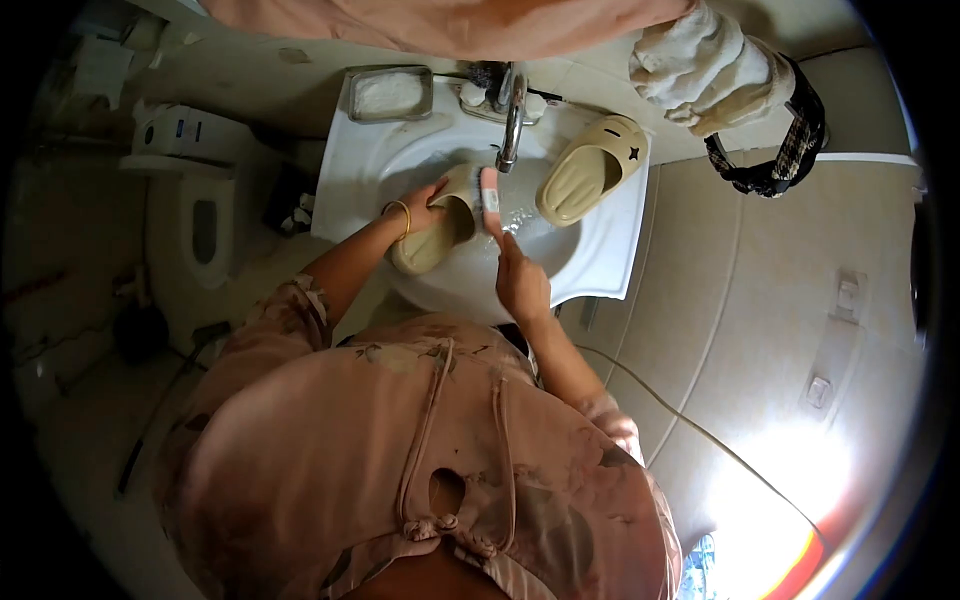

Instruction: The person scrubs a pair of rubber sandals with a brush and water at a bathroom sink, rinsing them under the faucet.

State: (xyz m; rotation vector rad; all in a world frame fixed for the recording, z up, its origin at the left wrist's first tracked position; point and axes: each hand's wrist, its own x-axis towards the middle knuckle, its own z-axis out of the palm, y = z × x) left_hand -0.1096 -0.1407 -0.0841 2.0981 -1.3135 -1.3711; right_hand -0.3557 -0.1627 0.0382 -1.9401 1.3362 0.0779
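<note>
My left hand (424, 206) is closed on a beige slipper (427, 248) over the white sink basin, its fingers at the slipper's strap. A pink and white scrub brush (489, 192) is gripped by its handle in my right hand (522, 280). The brush's bristles touch or nearly touch the side of the slipper's upper. A second beige slipper (590, 170), with dark marks on its strap, rests on the right rim of the sink (612, 262). The chrome faucet (513, 125) hangs just behind the brush. Wet glints show in the basin below it.
A soap dish with a white block (390, 94) sits on the sink's back left corner. Small items stand behind the faucet. A pale cloth (705, 68) and a dark patterned band (790, 150) hang at right. A toilet (205, 225) stands at left.
</note>
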